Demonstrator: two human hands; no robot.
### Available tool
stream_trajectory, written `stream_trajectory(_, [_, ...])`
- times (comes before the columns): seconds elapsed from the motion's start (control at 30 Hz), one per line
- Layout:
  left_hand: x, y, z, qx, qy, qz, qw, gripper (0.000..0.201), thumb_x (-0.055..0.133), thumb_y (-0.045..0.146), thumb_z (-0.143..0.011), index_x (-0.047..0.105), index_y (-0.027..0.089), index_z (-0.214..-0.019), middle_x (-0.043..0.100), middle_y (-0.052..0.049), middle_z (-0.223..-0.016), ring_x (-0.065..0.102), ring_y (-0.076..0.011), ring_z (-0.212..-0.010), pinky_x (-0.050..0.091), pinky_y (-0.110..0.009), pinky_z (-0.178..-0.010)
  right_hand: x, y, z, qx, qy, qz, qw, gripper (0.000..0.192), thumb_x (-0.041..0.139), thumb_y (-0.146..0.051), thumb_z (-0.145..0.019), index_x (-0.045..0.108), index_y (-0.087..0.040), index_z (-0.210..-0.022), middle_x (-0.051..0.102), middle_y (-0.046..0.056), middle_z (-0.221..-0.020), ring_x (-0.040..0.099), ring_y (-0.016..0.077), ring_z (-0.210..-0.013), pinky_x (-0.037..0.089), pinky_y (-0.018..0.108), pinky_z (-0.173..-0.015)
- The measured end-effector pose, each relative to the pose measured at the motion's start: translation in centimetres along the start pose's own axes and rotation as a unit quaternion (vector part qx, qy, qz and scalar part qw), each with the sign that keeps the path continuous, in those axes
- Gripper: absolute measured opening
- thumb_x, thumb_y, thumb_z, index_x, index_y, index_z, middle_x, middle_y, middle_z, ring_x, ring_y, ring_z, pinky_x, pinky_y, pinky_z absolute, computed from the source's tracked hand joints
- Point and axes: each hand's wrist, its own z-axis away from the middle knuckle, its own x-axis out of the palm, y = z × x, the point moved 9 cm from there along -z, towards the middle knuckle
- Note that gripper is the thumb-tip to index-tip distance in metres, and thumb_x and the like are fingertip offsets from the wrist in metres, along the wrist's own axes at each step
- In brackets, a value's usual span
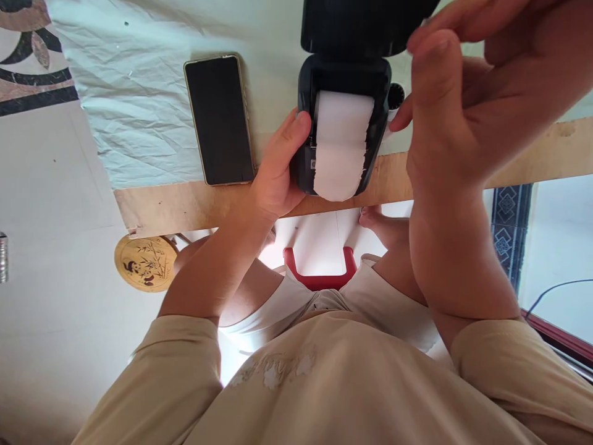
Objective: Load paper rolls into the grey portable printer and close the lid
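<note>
A small black receipt printer (304,86) sits near the table's front edge with its lid (365,25) swung up. Inside lies a white paper roll (343,117), its torn loose end hanging over the front. My left hand (282,164) grips the printer's left side, thumb on the rim. At the lid's right corner is my right hand (445,99), fingers bent against its edge; part of their hold is hidden. Beside the printer, close to a lower right finger, stands a small white cylinder with a ridged black top (396,97).
A smartphone (220,120) with a dark screen lies left of the printer on a pale, creased cloth (139,99). The wooden table edge (171,207) runs in front. Below are a round wooden stool top (146,262) with a panda drawing and a red frame (324,281) between the legs.
</note>
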Motion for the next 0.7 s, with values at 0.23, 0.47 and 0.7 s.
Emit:
stream_trajectory(0.23, [0.1,0.1,0.3,0.006,0.001,-0.038,0.999,0.014,0.054,0.033,-0.088,0.061,0.024,-0.096,0.061,0.002,-0.080,0.059,-0.0091,-0.070,0.046,-0.020,-0.062,3.3,-0.9,1.2,-0.107,-0.262,0.270,0.920,0.032,0.059,-0.020,-0.072,0.064,-0.026,-0.103,0.067,-0.005,-0.095,0.055,0.0086,-0.068,0.037,0.025,-0.065])
stream_trajectory(0.47, [0.5,0.1,0.6,0.018,-0.022,-0.004,1.000,0.012,0.056,0.025,-0.088,0.060,0.018,-0.098,0.054,0.002,-0.077,0.055,-0.0061,-0.067,0.041,-0.018,-0.060,3.9,0.1,1.6,-0.055,-0.367,0.313,0.874,0.039,0.061,-0.025,-0.070,0.057,-0.031,-0.109,0.066,-0.005,-0.088,0.058,0.0125,-0.070,0.037,0.026,-0.061])
stream_trajectory(0.7, [0.8,0.2,0.6,0.002,-0.016,0.004,1.000,0.015,0.053,0.027,-0.089,0.060,0.017,-0.099,0.062,-0.002,-0.087,0.060,-0.0103,-0.078,0.049,-0.022,-0.070,0.5,-0.2,0.7,-0.021,-0.292,0.027,0.956,0.037,0.065,-0.024,-0.065,0.056,-0.023,-0.101,0.062,-0.002,-0.094,0.048,0.0034,-0.058,0.029,0.020,-0.046])
